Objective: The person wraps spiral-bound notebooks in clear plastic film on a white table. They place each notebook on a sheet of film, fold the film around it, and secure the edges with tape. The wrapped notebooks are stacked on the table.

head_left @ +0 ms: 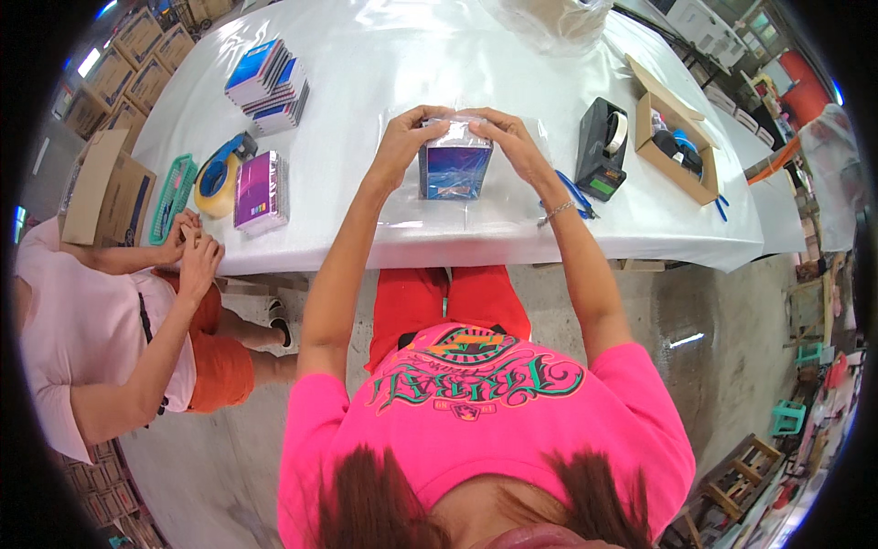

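Observation:
A stack of blue-purple notebooks [457, 172] lies in front of me near the table's front edge, covered by see-through plastic film [455, 134]. At the stack's far left corner, my left hand [409, 145] is closed on the film and notebooks, thumb on top. My right hand [508, 144] grips the far right corner in the same way, its thumb pressing the film down. Both sets of fingertips meet near the far end, and some are hidden behind the stack. Just right of my right wrist lie blue-handled scissors or pliers [574, 194], partly covered by the wrist.
A black tape dispenser [602, 151] and an open cardboard box [675, 163] stand right on the white-covered table [366, 55]. Leftward are notebook piles [267, 87], purple notebooks [260, 192], a blue tape gun [219, 174] and a green basket [174, 197]. A co-worker's hands [194, 247] rest at the left edge.

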The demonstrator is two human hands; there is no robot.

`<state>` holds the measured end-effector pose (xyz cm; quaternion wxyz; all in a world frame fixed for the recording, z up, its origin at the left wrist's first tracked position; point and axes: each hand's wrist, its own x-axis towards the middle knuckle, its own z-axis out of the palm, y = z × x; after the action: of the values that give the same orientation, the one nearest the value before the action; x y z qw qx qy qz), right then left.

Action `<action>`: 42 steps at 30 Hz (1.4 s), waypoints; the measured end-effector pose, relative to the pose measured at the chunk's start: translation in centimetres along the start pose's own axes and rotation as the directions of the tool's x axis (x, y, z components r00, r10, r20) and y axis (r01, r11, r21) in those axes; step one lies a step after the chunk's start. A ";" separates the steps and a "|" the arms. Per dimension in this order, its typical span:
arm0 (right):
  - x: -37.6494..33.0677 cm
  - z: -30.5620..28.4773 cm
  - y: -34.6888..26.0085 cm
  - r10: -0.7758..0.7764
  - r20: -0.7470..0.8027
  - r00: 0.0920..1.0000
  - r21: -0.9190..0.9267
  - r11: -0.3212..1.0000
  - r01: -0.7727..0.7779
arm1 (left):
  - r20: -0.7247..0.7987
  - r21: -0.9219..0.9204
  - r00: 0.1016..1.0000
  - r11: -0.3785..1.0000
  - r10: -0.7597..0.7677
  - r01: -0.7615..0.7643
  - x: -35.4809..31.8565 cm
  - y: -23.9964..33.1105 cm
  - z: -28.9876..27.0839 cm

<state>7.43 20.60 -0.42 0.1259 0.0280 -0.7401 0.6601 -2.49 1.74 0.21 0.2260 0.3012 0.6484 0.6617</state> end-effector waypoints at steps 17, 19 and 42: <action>-2.0 1.1 -2.4 -0.092 0.004 0.996 -0.320 0.943 0.089 | 0.177 0.075 0.980 0.991 0.094 -0.109 0.8 0.0 -2.2; -2.7 1.5 -1.9 -0.171 -0.082 0.982 -0.374 0.919 0.129 | 0.235 0.148 0.970 0.985 0.053 -0.089 0.3 1.3 -2.3; -13.0 -15.2 0.9 0.185 -0.851 0.491 -0.076 0.882 -0.465 | 0.107 0.453 0.758 0.647 0.644 -0.613 -2.9 -0.2 0.7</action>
<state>22.03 34.02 -2.73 0.3307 -0.4446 -0.6746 0.4878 0.02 0.25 -0.35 -0.1164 0.5305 0.6480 0.5340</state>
